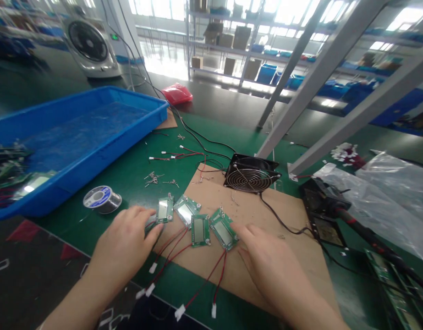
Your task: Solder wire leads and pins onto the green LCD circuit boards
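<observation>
Several small green circuit boards with grey display screens lie in a row before me, red and black wires with white plugs trailing from them. My left hand (127,240) pinches the left edge of the leftmost circuit board (165,209) between thumb and fingers. At the other end of the row, my right hand (266,261) has its fingers closed at the right edge of the rightmost circuit board (223,230); its fingertips are partly hidden. Between these two are a tilted circuit board (186,211) and a more upright-facing circuit board (199,230).
A solder spool (101,200) stands left, beside a blue tray (104,151) holding more boards. Beyond the cardboard sheet (287,215) sits a black fan (250,174). A soldering iron stand (324,201), plastic bags (397,197) and metal posts (314,78) are at right.
</observation>
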Demonstrator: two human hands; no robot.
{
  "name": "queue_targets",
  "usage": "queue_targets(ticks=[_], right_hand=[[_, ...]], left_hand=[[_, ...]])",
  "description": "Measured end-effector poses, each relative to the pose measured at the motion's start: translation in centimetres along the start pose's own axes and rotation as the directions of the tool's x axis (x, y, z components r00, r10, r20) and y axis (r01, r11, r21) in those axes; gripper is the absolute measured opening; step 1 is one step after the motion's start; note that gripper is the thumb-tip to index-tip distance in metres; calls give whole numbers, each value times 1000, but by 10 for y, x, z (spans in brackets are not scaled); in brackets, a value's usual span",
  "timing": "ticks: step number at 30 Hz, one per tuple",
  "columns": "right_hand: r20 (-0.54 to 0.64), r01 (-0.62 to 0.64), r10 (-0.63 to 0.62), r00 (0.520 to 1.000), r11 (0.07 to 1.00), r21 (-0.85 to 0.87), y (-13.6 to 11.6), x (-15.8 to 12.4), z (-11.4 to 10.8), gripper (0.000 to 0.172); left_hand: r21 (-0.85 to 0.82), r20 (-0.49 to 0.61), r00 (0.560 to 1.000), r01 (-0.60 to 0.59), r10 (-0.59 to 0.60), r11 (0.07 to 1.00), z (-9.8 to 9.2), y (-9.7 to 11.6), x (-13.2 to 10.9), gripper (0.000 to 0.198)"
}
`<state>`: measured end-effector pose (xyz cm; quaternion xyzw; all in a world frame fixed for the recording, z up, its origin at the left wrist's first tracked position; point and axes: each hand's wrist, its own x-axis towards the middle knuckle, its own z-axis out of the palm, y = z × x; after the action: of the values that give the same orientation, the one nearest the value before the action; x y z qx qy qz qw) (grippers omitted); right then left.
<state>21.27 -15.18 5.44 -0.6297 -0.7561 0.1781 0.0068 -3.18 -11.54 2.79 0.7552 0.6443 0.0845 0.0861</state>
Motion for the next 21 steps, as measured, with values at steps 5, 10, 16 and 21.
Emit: queue_targets(ticks=[5, 10, 16, 21], right_hand=[[104, 202, -181, 978, 946, -253, -9, -5, 20, 52], [6, 298, -309, 951, 910, -288, -20, 8, 48, 14], [-66, 348, -385, 921, 885, -310, -43, 18, 59, 10], [-238, 384, -484, 842, 849, -363, -42, 31, 76, 17]], left_hand=[[116, 146, 988, 40, -57, 992, 13, -18, 2, 28], [-67, 183, 983, 27, -14, 997, 19, 9, 4, 29], [-207, 257, 966, 29, 26, 978, 21, 26, 2, 17], [-327, 329, 944, 91, 23, 941, 6, 29, -5, 20]])
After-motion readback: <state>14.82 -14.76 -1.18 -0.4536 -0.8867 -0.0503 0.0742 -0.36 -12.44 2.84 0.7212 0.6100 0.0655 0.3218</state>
